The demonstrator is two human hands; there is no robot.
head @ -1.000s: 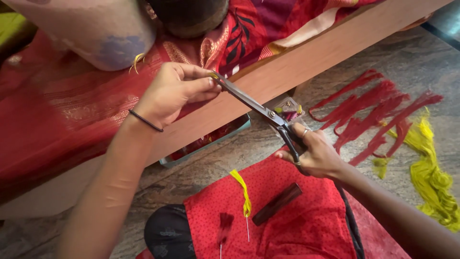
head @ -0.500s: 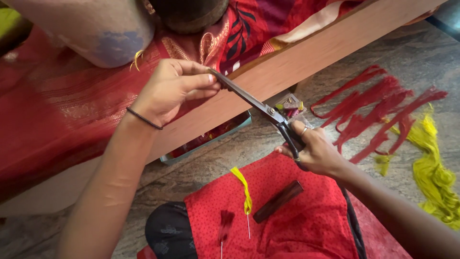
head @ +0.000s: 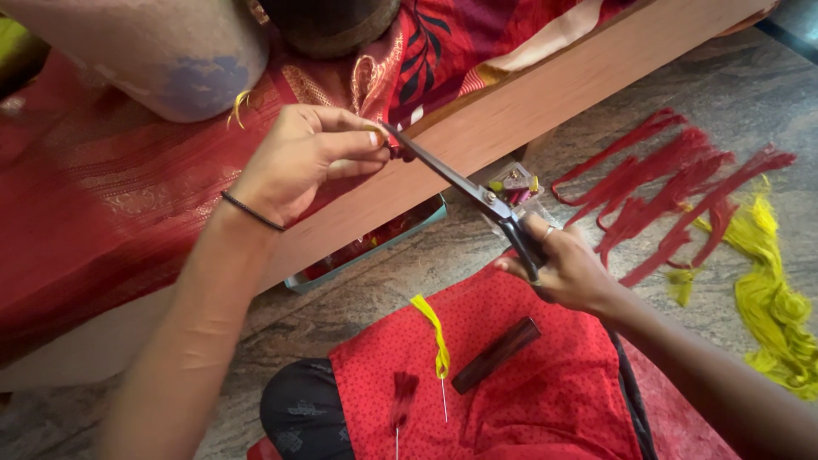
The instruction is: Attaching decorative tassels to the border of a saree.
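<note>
Our left hand (head: 298,162) is pressed together in a pinch on a small dark red tassel (head: 399,153), held just off the upper edge of the wooden ledge (head: 545,106) where the red cloth (head: 102,196) drapes over it. Our right hand (head: 567,268) is closed through the handles of the scissors (head: 464,183); the blades look nearly closed, their tips right at the tassel beside the left fingertips.

The long axis of the scissors runs on a diagonal, from the handles at lower right, over the floor (head: 511,247), up-left to the tips at the ledge. So the tassel lies up and to the left of the right grip, 1 blade length off, and the left hand is much the nearer of the 2, touching it.

On the red cloth over our lap (head: 545,392) lie a yellow tassel (head: 433,328), a dark bar (head: 496,355) and another dark red tassel (head: 403,396). Red threads (head: 673,192) and yellow threads (head: 771,290) lie on the floor at right.
</note>
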